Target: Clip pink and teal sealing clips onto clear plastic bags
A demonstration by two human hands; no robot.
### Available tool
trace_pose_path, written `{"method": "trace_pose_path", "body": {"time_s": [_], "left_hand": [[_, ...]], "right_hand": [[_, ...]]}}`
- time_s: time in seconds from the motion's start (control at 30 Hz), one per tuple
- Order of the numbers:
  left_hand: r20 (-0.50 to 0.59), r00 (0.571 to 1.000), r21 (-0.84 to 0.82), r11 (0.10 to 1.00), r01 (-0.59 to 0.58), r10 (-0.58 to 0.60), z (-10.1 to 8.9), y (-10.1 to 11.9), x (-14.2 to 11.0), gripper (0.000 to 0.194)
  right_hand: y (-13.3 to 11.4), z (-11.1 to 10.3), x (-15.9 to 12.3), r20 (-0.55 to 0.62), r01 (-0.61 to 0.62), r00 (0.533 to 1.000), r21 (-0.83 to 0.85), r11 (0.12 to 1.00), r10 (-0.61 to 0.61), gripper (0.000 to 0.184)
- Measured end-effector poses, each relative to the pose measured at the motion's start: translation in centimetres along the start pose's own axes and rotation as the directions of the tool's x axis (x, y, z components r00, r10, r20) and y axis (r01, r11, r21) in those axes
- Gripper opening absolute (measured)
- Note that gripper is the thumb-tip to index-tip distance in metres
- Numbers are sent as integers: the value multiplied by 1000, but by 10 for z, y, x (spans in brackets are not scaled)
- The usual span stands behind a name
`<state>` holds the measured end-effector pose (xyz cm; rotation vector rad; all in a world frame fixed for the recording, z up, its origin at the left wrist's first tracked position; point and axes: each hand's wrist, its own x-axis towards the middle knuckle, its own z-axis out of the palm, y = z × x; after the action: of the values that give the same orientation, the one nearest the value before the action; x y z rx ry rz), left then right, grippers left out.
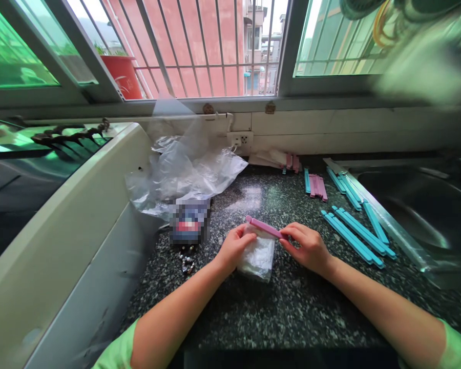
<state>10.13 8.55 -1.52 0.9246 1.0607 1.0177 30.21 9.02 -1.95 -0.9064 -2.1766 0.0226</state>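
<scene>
A pink bag sealing clip (264, 226) lies slantwise across the upper edge of a small stack of clear plastic bags (258, 260). My left hand (230, 250) is closed on the upper left side of the bags, thumb on top, just below the clip's left end. Between thumb and fingers, my right hand (306, 247) pinches the clip's right end. Whether the clip grips the bags' edge I cannot tell. The fingertips of my left hand are partly hidden behind the bags.
Blue sealing clips (353, 238) and a short row of pink clips (318, 187) lie at the right, beside the sink (418, 205). Crumpled clear plastic (188, 166), a blurred-out packet (190, 220) and a beaded bracelet (187, 260) are at the left, near the stove's side (111, 205).
</scene>
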Motion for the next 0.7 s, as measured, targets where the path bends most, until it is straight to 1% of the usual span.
{"method": "trace_pose_path", "body": {"time_s": [0.13, 0.23, 0.27, 0.33, 0.4, 0.47, 0.53, 0.6, 0.7], "left_hand": [[-6, 1000, 9, 1000, -22, 22, -3, 3, 1, 21], [-9, 999, -32, 998, -45, 45, -5, 5, 2, 21], [-15, 999, -56, 997, -46, 45, -5, 5, 2, 23], [-20, 1000, -98, 995, -19, 17, -6, 4, 2, 35], [-21, 1000, -101, 995, 12, -14, -6, 3, 3, 46], [-40, 999, -54, 999, -3, 1, -6, 2, 3, 49], [-64, 996, 19, 998, -60, 61, -5, 1, 3, 50], [-58, 993, 78, 992, -102, 107, -5, 1, 3, 52], [-46, 991, 138, 983, -121, 128, -4, -2, 5, 55]], "right_hand": [[0, 0, 0, 4, 5, 1000, 10, 1000, -5, 8], [0, -1, 0, 17, 7, 1000, 5, 1000, -7, 8], [-1, -1, 0, 19, 10, 1000, 2, 1000, -10, 8], [-1, -1, -1, 24, 18, 1000, -2, 1000, -18, 8], [-1, -1, -1, 34, 28, 999, -3, 1000, -27, 7], [-1, 0, -2, 49, 25, 998, -1, 1000, -25, 7], [-1, 1, -3, 66, 6, 998, 19, 1000, -7, 8], [0, 2, -4, 81, -26, 996, 50, 998, 22, 9], [2, 4, -5, 94, -61, 994, 82, 995, 53, 10]]}}
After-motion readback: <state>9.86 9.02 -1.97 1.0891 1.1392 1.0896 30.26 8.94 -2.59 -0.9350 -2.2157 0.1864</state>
